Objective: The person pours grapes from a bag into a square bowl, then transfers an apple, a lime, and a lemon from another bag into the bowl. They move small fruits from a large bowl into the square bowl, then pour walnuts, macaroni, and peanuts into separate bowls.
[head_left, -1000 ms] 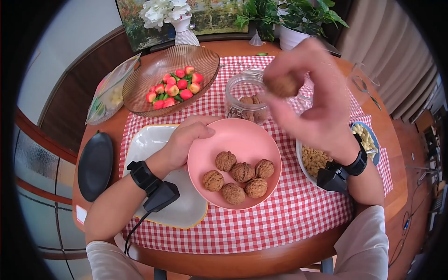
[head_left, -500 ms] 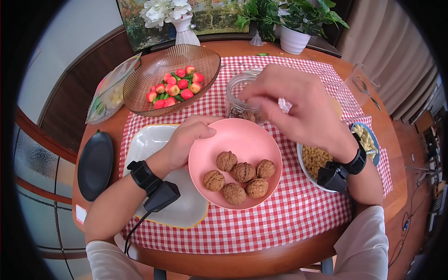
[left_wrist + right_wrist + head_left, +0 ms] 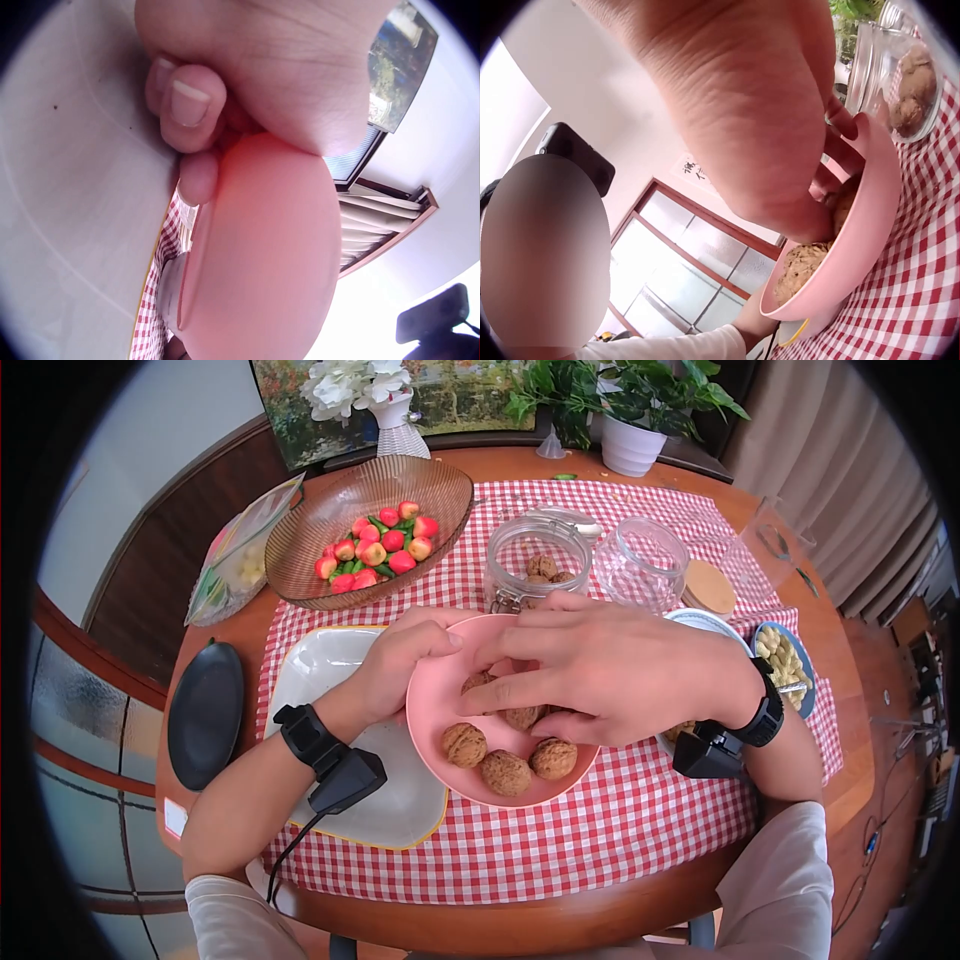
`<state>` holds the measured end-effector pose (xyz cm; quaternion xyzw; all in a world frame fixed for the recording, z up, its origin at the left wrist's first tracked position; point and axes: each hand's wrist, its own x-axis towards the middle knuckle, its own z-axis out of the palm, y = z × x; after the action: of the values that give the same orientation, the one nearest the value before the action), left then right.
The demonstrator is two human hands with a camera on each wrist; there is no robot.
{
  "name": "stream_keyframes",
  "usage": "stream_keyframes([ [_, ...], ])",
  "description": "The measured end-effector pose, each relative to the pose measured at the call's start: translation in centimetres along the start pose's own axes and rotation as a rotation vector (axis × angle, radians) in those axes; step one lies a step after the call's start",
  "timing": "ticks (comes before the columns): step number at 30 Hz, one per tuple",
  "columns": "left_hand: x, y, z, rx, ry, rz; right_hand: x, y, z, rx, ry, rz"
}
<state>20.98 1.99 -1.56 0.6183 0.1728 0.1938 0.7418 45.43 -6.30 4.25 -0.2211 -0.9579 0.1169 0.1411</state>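
Observation:
My left hand (image 3: 402,660) grips the rim of a pink bowl (image 3: 430,745), thumb on top and fingers underneath, as the left wrist view shows. Several walnuts (image 3: 505,772) lie in the bowl. Over the bowl is my right hand (image 3: 610,670), its fingers spread and reaching down among the walnuts; they partly hide some of them. In the right wrist view its fingertips are inside the bowl wall (image 3: 874,217), close to a walnut (image 3: 802,270). Just behind the bowl stands a glass clip jar (image 3: 500,565) holding several walnuts (image 3: 541,567).
A grey-white tray (image 3: 385,815) lies under the left forearm. Further back is a brown glass bowl (image 3: 300,565) of red fruit and green peppers. An empty glass jar (image 3: 640,565), a wooden lid (image 3: 710,588) and a blue-rimmed bowl (image 3: 808,685) are on the right; a black plate (image 3: 205,715) is at left.
My right hand held a walnut, moved left over the clip jar, then came down to the pink bowl without that walnut. The left hand and bowl have barely moved.

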Motion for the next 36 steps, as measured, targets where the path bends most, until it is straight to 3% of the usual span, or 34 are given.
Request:
stream_keyframes([
  [3, 0.2, -0.2, -0.3, 0.052, -0.003, 0.019, 0.0, 0.1, 0.2, -0.038, -0.030, 0.081],
  [7, 0.2, -0.1, 0.0, 0.030, 0.041, 0.000, -0.1, 0.4, 0.3, -0.115, 0.007, 0.050],
  [9, 0.2, 0.0, -0.1, 0.058, 0.018, 0.007, -0.1, 0.7, 0.8, -0.173, 0.163, -0.066],
  [13, 0.0, -0.7, -0.4, -0.066, 0.030, 0.002, 0.2, 0.5, 0.3, -0.166, 0.205, -0.021],
  [16, -0.2, -0.3, -0.3, 0.019, 0.056, -0.006, 0.4, 0.4, 0.1, -0.125, 0.342, -0.027],
  [18, -0.5, -0.1, 0.4, 0.066, 0.152, -0.013, 0.5, -0.2, -1.2, -0.234, 0.551, -0.090],
  [19, -0.4, -0.1, 0.2, 0.065, 0.153, -0.011, 0.5, -0.5, -1.8, -0.234, 0.549, -0.091],
  [21, -0.2, -0.4, -0.3, -0.023, 0.065, -0.043, 0.5, -0.8, -2.7, -0.395, 0.766, -0.111],
  [24, -0.2, -0.6, -0.6, -0.032, 0.060, -0.053, 0.3, 0.0, -3.5, -0.451, 0.874, -0.077],
  [25, -0.2, -0.6, -0.6, -0.031, 0.061, -0.052, 0.5, 0.0, -3.1, -0.342, 0.930, -0.012],
  [31, -0.1, -0.8, -0.8, -0.027, 0.063, -0.051, 0.0, 0.9, -2.0, -0.039, 0.834, 0.259],
  [36, -0.1, -0.8, -0.8, -0.007, 0.055, -0.045, -0.3, 0.3, -2.5, -0.108, 0.709, 0.215],
])
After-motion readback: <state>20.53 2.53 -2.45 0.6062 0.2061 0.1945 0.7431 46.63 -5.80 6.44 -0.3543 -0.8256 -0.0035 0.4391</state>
